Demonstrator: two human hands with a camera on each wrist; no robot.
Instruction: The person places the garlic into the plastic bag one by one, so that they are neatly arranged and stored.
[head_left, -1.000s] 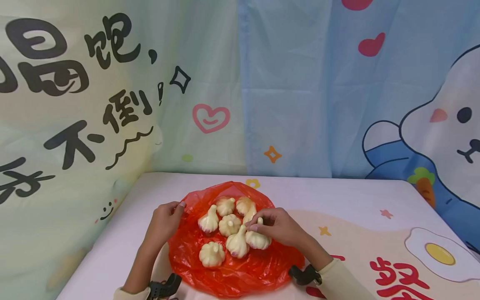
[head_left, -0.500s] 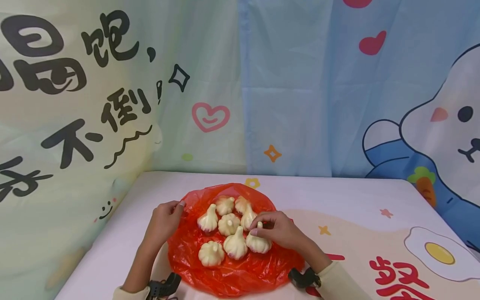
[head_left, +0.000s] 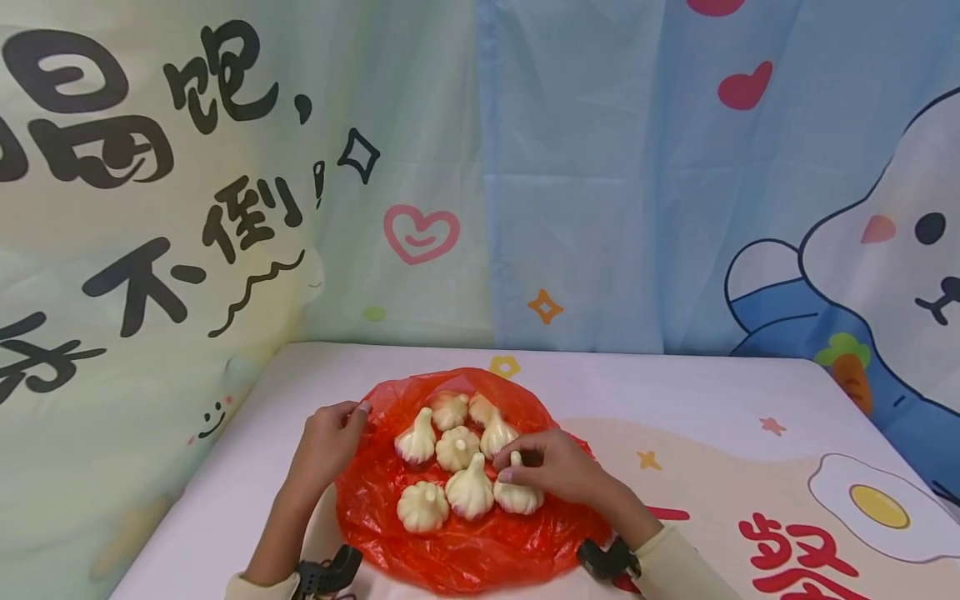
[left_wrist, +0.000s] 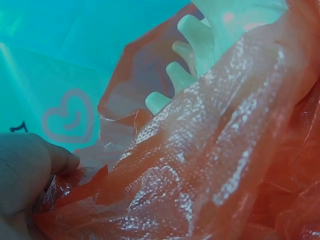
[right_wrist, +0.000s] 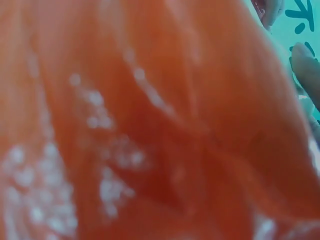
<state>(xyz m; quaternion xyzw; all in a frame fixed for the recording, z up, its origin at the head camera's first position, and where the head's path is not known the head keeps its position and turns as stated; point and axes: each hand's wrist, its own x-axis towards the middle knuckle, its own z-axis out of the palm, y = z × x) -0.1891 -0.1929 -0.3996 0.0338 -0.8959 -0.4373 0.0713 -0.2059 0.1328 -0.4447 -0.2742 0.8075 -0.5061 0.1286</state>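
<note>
A red plastic bag (head_left: 480,558) lies spread on the table with several pale garlic bulbs on it. My left hand (head_left: 330,442) pinches the bag's left edge between thumb and fingers; the left wrist view shows the same thumb (left_wrist: 65,160) on the crumpled film. My right hand (head_left: 558,462) has thumb and fingers curled about the stem of the rightmost garlic bulb (head_left: 519,497). Beside that one stands another garlic bulb (head_left: 470,492), its stem pointing up. Red film fills most of the right wrist view, with a fingertip (right_wrist: 304,65) at its right edge.
A garlic bulb (head_left: 422,507) sits at the front left of the group, and another garlic bulb (head_left: 457,450) in its middle. The white table (head_left: 720,400) has printed figures. Behind it hangs a printed curtain (head_left: 570,167).
My right hand has come slightly nearer along with the rightmost garlic bulb. The bulb behind it has shifted slightly nearer too. My left hand has stayed at the bag's edge.
</note>
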